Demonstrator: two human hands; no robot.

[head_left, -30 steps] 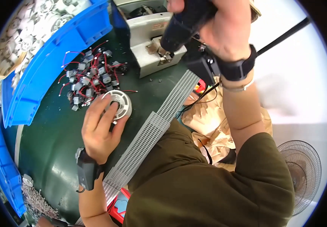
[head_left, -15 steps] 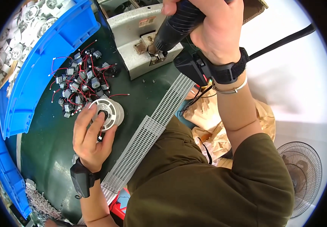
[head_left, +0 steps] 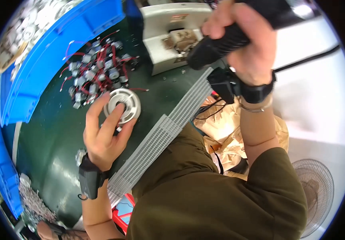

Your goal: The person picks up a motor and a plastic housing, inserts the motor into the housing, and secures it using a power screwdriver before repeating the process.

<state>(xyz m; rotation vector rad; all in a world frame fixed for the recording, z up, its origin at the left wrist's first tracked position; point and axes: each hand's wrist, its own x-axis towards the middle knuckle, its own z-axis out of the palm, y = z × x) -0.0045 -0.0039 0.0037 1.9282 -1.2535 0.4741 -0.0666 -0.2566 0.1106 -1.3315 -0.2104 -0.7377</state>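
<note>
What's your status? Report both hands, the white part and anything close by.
Left hand, fingers on white round part. Right hand gripping black handheld tool. Part on green work surface; red-wired motor pile close beside it.

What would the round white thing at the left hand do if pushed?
The white part would probably slide, since its slotted face points up; stood on edge, its round rim might roll. It looks light, with those openings.

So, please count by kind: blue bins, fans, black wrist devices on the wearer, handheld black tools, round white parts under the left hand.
Blue bins: 2
Fan: 1
Wearer's black wrist devices: 2
Black tool, in right hand: 1
Round white part, under left hand: 1
Total: 7
</note>
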